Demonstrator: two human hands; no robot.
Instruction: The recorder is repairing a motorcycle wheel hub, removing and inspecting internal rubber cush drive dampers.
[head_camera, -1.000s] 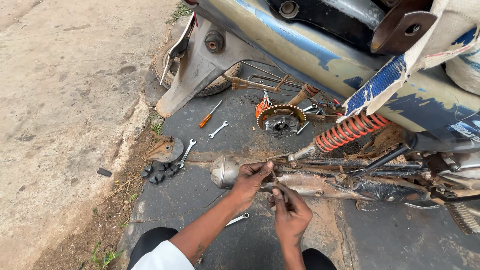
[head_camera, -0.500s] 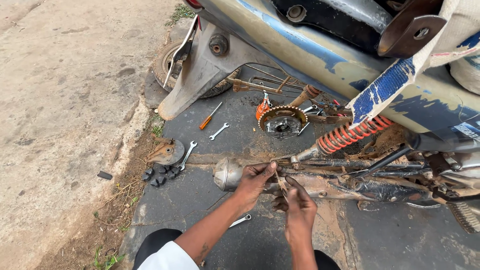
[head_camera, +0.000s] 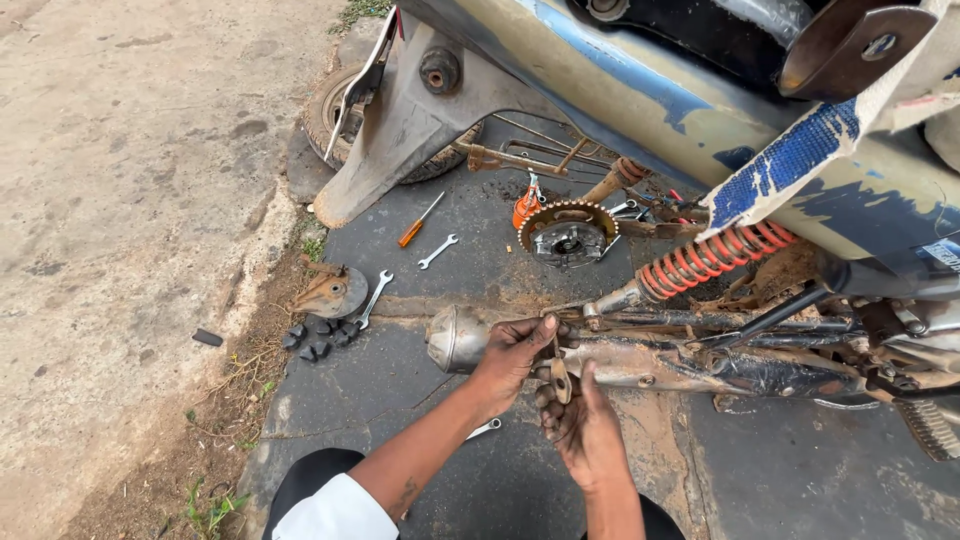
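Two hands: on muddy exhaust pipe (head_camera: 640, 362)
left hand (head_camera: 512, 352): fingers closed, gripping pipe
right hand (head_camera: 580, 425): fingers curled on small rusty bracket (head_camera: 560, 380)

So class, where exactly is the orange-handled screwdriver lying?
The orange-handled screwdriver lies on the dark pavement left of centre, between the grey mudguard and a small wrench.

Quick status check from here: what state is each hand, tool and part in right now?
Left hand: gripping the muddy exhaust pipe.
Right hand: pinching a small part at the pipe.
Orange-handled screwdriver: lying loose.
Two spanners: lying unused.
Sprocket: off, lying flat.
Orange shock spring: lying tilted.
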